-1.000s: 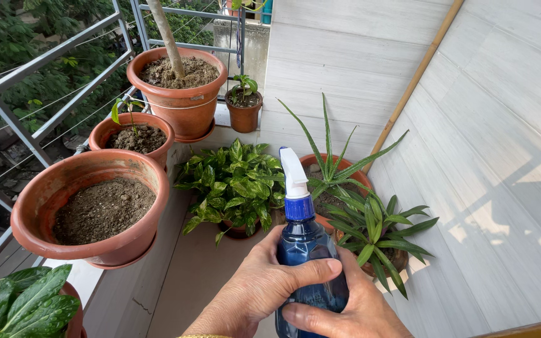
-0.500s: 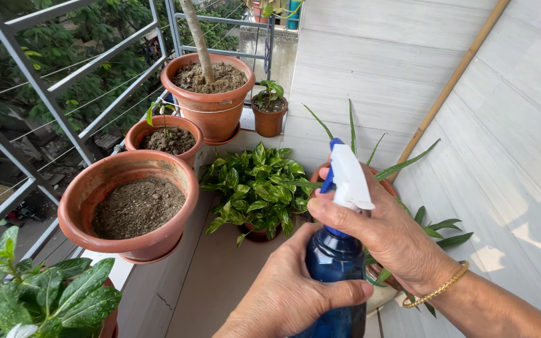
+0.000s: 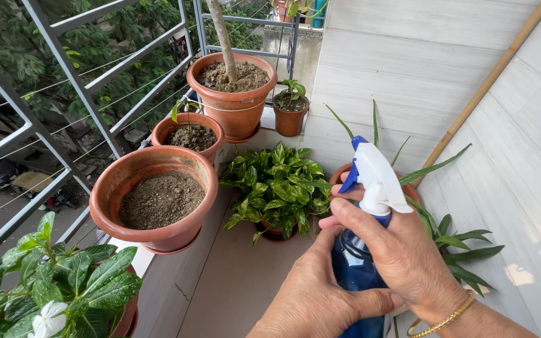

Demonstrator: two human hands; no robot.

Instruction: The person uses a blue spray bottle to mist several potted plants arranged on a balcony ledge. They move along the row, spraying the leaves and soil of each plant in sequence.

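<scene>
Both hands on blue spray bottle [image 3: 353, 275]

The lower body of the blue spray bottle [image 3: 353, 275] is covered by the left hand [image 3: 320, 300] and cut off by the bottom edge. The right hand [image 3: 402, 256] covers the neck below the white trigger head [image 3: 377, 178]; its wrist, with a gold bangle [image 3: 443, 320], leaves the frame at the bottom.

The terracotta pot [image 3: 352, 170] behind the bottle shows only a section of rim. The pot of the leafy green plant [image 3: 280, 184] is almost fully hidden by foliage.

The flowering plant [image 3: 51, 288] at lower left is cropped by the left and bottom edges. The trunk [image 3: 223, 37] in the large rear pot [image 3: 236, 106] is cut by the top edge. Items beyond the railing [image 3: 64, 75] are probably parked vehicles, but too small to identify.
</scene>
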